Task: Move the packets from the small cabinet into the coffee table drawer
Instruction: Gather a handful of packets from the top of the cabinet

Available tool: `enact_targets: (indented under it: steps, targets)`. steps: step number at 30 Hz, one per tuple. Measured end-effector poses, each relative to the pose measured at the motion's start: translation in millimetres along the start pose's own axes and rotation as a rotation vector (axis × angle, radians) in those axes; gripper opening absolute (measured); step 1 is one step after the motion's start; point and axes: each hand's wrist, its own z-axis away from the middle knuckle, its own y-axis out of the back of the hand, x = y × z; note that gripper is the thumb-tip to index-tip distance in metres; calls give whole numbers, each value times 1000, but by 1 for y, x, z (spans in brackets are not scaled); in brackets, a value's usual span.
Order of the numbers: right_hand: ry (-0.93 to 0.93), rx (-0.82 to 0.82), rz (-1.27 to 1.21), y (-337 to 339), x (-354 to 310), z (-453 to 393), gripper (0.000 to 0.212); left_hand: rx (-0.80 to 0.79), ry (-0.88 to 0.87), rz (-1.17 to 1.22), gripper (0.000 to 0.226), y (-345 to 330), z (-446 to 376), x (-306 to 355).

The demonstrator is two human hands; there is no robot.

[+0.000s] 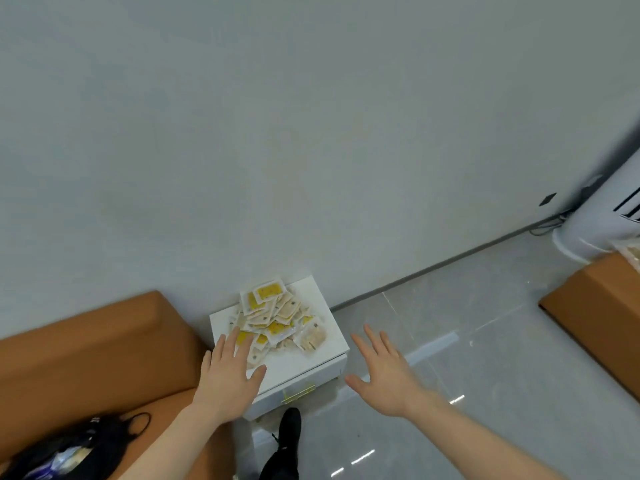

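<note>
Packets (277,318) heaped on the small cabinet (332,344), not yet gathered.

Left hand (230,374) is spread flat at the pile's near-left edge; right hand (382,370) is held spread, empty, off the right edge. Packets should be scooped inward from both sides.

No readable text, label, brand, number or sign anywhere; only yellow and beige printing on the packets (277,320) heaped on the small cabinet (325,355), too blurred and too small to make out
</note>
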Motion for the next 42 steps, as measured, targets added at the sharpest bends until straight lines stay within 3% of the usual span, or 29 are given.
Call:
enact_targets:
  steps: [6,13,20,26,34,37,42]
  targets:
    - [-155,-67,-64,-11,-9,-99,86,-135,-32,-3,70,6,-134,-35]
    - [-236,-141,-108,-49,-1,-200,83,-342,-42,-87,81,-21,-269,-62]
    - [-287,-224,-114,-129,36,-322,87,-403,-74,-149,107,-109,-380,-84]
    - [-332,-169,-162,-185,60,-380,94,-427,-84,-154,117,-160,-421,-92]
    - [-399,-69,-242,-241,77,-421,91,-167,-82,-87,93,-198,-426,-114]
    - [-452,-2,-250,-246,76,-426,77,-43,-69,-71,84,-195,-429,-119]
    - [-464,-62,-204,-243,79,-420,41,109,-34,1,75,-178,-424,-118]
